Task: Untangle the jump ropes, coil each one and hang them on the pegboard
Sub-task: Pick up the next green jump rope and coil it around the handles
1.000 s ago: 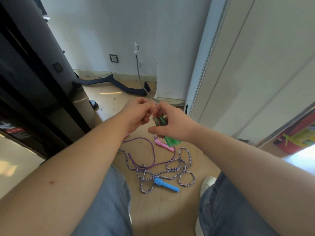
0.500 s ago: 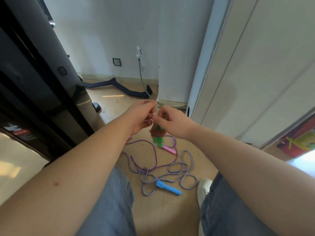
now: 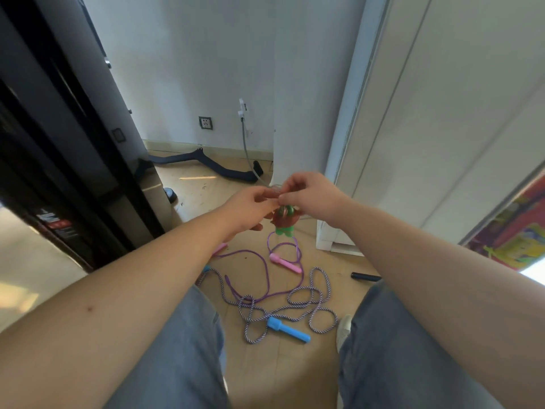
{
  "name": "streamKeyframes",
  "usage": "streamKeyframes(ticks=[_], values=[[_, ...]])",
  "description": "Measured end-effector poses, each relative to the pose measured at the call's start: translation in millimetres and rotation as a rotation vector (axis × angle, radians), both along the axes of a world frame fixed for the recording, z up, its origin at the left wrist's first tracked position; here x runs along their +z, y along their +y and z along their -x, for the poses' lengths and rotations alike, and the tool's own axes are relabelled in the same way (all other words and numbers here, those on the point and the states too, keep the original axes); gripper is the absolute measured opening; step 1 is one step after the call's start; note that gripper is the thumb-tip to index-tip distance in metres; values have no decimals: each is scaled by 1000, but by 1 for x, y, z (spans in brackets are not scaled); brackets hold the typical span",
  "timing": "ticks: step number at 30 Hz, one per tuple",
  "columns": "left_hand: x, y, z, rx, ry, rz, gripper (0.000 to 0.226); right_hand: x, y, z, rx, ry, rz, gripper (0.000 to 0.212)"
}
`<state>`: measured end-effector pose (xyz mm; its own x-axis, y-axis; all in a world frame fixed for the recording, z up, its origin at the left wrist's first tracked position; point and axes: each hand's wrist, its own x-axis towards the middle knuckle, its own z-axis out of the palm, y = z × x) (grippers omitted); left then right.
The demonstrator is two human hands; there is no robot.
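My left hand (image 3: pixel 250 206) and my right hand (image 3: pixel 312 196) meet in front of me and pinch the top of a small green and red-brown bundle (image 3: pixel 283 218) that hangs between them above the floor. What the bundle is made of I cannot tell. Below it, on the floor, lie a thin purple rope (image 3: pixel 265 270) with pink handles (image 3: pixel 285 262) and a purple-and-white striped rope (image 3: pixel 298 302) with a blue handle (image 3: pixel 287 329). The two ropes cross and knot together near the middle. No pegboard is in view.
A black glossy cabinet (image 3: pixel 67 172) stands at the left. White panels (image 3: pixel 427 128) rise at the right. A dark hose (image 3: pixel 206 160) and a grey cable (image 3: pixel 247 149) lie by the back wall. A black cylinder (image 3: pixel 365 276) rests on the floor beside my right leg.
Both hands have risen and shifted slightly right with the green bundle. The bundle now hangs below the fingertips instead of sitting inside the right palm. The ropes on the floor have not moved.
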<state>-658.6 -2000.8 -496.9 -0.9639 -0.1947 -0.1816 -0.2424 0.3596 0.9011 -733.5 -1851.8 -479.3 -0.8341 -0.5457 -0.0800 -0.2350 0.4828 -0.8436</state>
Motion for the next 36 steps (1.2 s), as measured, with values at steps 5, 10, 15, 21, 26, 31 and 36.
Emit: streamKeyframes(ticks=[5,10,15,21,26,31,36], values=[[10,12,-10,122,77,-110,24,17,9,-15,-58,-10,79,7],[29,34,-23,140,88,-227,17,33,20,-29,-110,-12,85,10],[53,43,-34,134,116,-633,11,56,22,-37,-191,-99,195,5],[76,43,-30,14,66,-371,24,66,22,-31,-321,-9,171,6],[66,32,-2,4,0,-97,22,40,16,-10,-317,174,92,4],[18,6,35,43,53,72,26,12,15,33,-275,91,83,2],[-32,-21,92,114,41,94,24,-20,-5,93,-13,141,-58,7]])
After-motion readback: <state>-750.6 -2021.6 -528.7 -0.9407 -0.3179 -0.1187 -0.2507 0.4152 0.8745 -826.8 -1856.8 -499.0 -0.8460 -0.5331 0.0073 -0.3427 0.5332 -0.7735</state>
